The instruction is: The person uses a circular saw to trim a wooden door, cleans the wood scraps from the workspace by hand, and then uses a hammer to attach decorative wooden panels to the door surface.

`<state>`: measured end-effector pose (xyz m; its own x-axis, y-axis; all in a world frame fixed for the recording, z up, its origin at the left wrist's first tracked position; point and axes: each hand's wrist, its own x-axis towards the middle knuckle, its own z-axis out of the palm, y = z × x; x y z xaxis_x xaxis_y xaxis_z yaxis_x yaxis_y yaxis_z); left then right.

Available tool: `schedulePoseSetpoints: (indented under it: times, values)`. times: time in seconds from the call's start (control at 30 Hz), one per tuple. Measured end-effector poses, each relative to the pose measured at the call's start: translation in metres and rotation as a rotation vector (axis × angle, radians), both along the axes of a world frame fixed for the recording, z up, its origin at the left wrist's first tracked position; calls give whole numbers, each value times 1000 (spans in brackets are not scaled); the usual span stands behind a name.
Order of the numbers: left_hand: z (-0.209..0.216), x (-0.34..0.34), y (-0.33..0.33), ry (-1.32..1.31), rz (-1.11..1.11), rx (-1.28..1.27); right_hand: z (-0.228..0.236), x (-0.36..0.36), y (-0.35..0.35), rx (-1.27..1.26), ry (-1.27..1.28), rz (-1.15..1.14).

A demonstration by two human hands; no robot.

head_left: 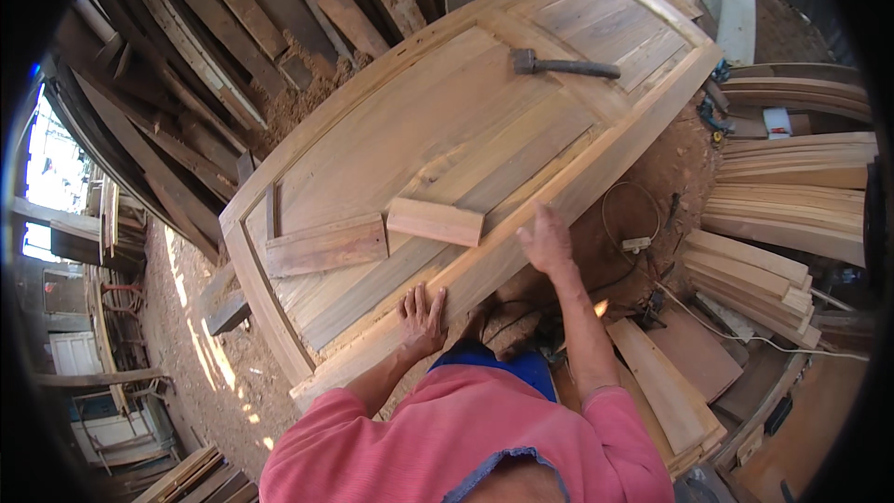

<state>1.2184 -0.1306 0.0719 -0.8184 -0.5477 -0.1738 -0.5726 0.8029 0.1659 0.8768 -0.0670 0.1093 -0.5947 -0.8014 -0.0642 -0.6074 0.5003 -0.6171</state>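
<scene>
A large wooden panel door [372, 130] lies flat in front of me, its long near rail [596, 172] slanting up to the right. My left hand [424, 324] rests open on this rail, fingers spread on the wood. Farther right along the same rail, my right hand [547, 240] touches the near edge with fingers stretched out and partly foreshortened. Between the hands and the door's middle lie a short wooden block [435, 222] and a wider piece of board [328, 245]. A dark-handled hammer [566, 65] lies on the door's far right part. Neither hand holds a loose thing.
Old planks [214, 28] lean in rows behind the door. Stacked light boards [792, 177] stand at the right, and more planks [656, 382] lie beside my right arm. A pale cord [736, 337] runs over the ground at the right. Sawdust covers the earth floor [186, 317].
</scene>
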Motion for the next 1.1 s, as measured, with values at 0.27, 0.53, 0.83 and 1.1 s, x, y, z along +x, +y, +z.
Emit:
schedulePoseSetpoints:
  times: [0.27,0.53,0.83,1.1]
  values:
    - [27,-13,-50,-99,-86,210,-7,81,-99,400,143,267]
    - [-4,86,-281,108,425,-172,8,50,-94,384,-153,156]
    - [1,84,-364,-300,451,119,-12,-13,140,-403,-594,-761]
    - [2,59,-387,-68,244,407,-152,56,266,-179,-871,-1471]
